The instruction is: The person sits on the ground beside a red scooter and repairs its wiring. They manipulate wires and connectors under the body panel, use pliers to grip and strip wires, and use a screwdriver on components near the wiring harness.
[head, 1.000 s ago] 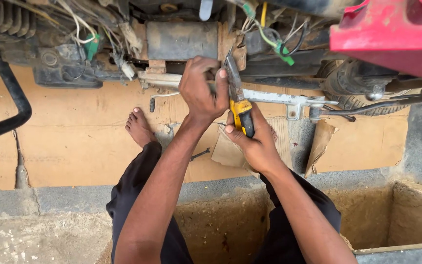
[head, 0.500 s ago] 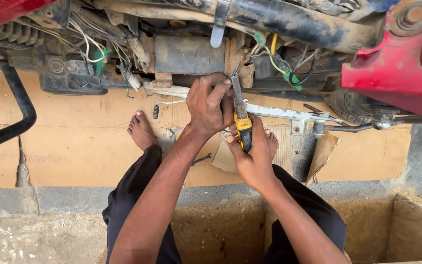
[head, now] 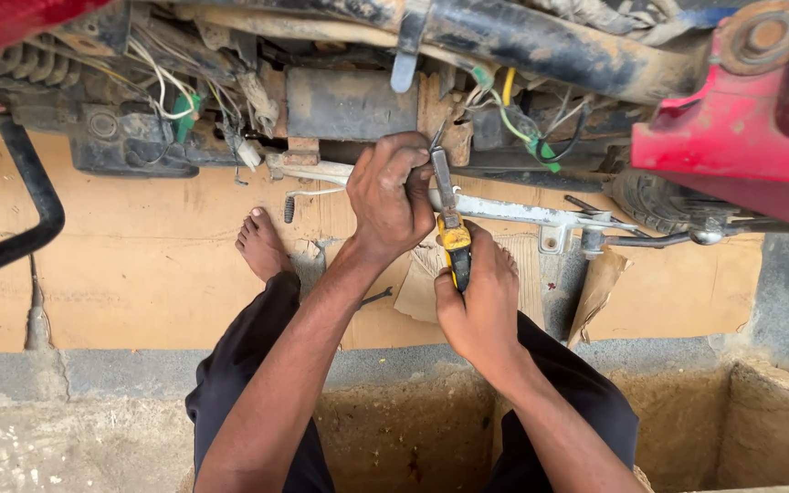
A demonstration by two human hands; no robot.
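My right hand grips the yellow and black handles of a pair of pliers, whose metal jaws point up to the grimy underside of a red vehicle. My left hand is curled around a whitish metal rod beside the plier jaws, its fingers closed just under a dark rectangular block. Loose wires in yellow, green and white hang around the spot. The plier tips are partly hidden by my left fingers.
A red body panel sits at upper right, and a black curved bar at left. My bare foot rests on cardboard sheets. A small dark tool lies on the cardboard. A concrete pit edge runs below.
Both hands and the pliers have stayed on the same spot on the rod. The view has tilted, so the vehicle's underside now sits lower in the picture.
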